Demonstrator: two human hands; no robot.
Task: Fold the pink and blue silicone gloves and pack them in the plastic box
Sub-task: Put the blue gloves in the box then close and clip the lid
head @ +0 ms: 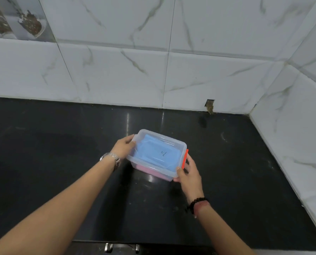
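1. Spreading beneath both forearms and well beyond every fingertip, the black countertop [61, 181] carries the whole scene; it is glossy, with pale glints just ahead of the fingers.
2. Rising behind and to the right of the hands, well apart from the fingers, the white marble-veined wall tiles [208, 70] meet the counter in a corner, with a small chipped gap [210, 105] at the base of the back wall.
3. Sitting on the counter between the two hands, the plastic box [158, 154] is translucent and has its clear lid on.
4. Showing through the lid, between the two sets of fingers, the blue glove [153, 153] lies flat on top; the pink glove [149, 171] shows beneath it through the near wall.
5. Gripping the box's left end, the left hand [124, 147] has its thumb curled over the lid's edge; its other fingers are hidden behind the box.
6. Holding the near right corner, the right hand [188, 173] has its thumb on the lid rim and its fingers curled round the side.
7. Lying just beside the right fingers, an orange latch [185, 158] sits on the box's right end.
8. Circling the left wrist is a metal watch [112, 158], the right a dark bead bracelet [195, 204].
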